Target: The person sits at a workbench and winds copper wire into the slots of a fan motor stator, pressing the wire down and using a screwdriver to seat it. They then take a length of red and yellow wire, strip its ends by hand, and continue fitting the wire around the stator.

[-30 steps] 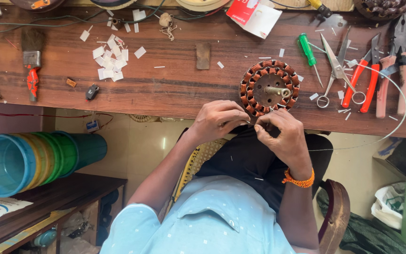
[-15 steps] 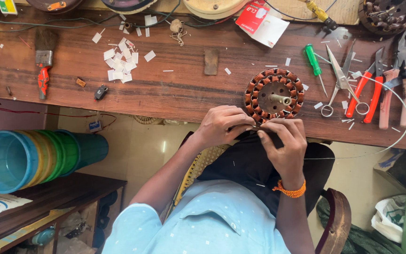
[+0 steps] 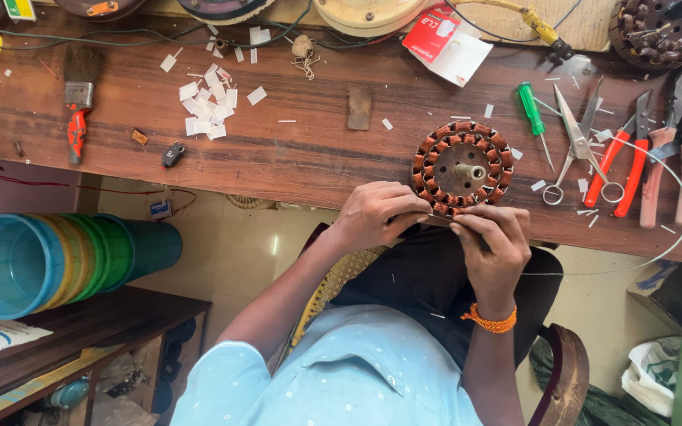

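A round motor stator (image 3: 462, 168) with copper-wound coils and a central shaft lies on the wooden workbench (image 3: 309, 154) near its front edge. My left hand (image 3: 379, 214) curls its fingers against the stator's near rim, fingertips pinched there. Touching it from the right, my right hand (image 3: 492, 243), an orange band on its wrist, pinches at the same rim. A thin pale wire (image 3: 657, 248) runs from this hand out to the right and loops back over the bench. What sits between the fingertips is too small to make out.
Right of the stator lie a green screwdriver (image 3: 530, 110), scissors (image 3: 574, 142) and red-handled pliers (image 3: 633, 158). White paper scraps (image 3: 211, 102) and a brush (image 3: 79, 99) lie left. Stacked plastic buckets (image 3: 49, 260) rest on a low table at lower left.
The view has drifted slightly, so the bench sits lower and further right in the frame. Both hands stay at the stator's near rim, fingers shifting only a little.
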`<move>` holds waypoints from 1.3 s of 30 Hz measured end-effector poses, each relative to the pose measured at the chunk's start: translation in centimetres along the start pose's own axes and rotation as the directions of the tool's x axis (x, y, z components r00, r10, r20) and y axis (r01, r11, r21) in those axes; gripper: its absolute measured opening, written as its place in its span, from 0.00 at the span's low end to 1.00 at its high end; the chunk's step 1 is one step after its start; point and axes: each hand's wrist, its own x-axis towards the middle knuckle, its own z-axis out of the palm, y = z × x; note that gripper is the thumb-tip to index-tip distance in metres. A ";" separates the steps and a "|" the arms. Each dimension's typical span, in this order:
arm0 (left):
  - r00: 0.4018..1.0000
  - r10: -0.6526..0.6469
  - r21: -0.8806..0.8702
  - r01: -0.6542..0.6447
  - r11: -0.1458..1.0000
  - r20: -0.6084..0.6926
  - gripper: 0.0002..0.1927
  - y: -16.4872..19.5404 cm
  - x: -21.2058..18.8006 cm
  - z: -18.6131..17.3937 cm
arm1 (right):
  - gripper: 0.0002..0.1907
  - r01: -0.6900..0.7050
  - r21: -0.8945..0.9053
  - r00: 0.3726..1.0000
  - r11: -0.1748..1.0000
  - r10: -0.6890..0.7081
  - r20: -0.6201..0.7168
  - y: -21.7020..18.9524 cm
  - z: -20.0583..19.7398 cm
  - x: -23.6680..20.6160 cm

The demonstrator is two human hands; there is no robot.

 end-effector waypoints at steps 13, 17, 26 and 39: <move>1.000 0.030 0.003 -0.030 1.000 0.005 0.08 -0.1 0.0 0.0 | 0.12 0.041 0.009 0.999 0.999 -0.041 0.036 0.3 0.3 0.0; 0.999 0.031 0.009 -0.032 0.999 0.016 0.08 -0.1 0.1 0.0 | 0.10 0.034 -0.004 0.999 0.999 -0.034 0.036 0.7 0.3 0.1; 0.998 0.059 0.064 -0.058 0.996 -0.013 0.08 0.2 -0.2 0.4 | 0.10 0.094 0.022 0.993 0.995 -0.095 0.067 0.2 1.2 0.2; 0.999 0.028 -0.119 -0.031 0.992 -0.028 0.26 1.8 0.4 0.3 | 0.07 -0.063 0.213 0.998 0.975 0.059 0.028 1.9 1.3 -0.7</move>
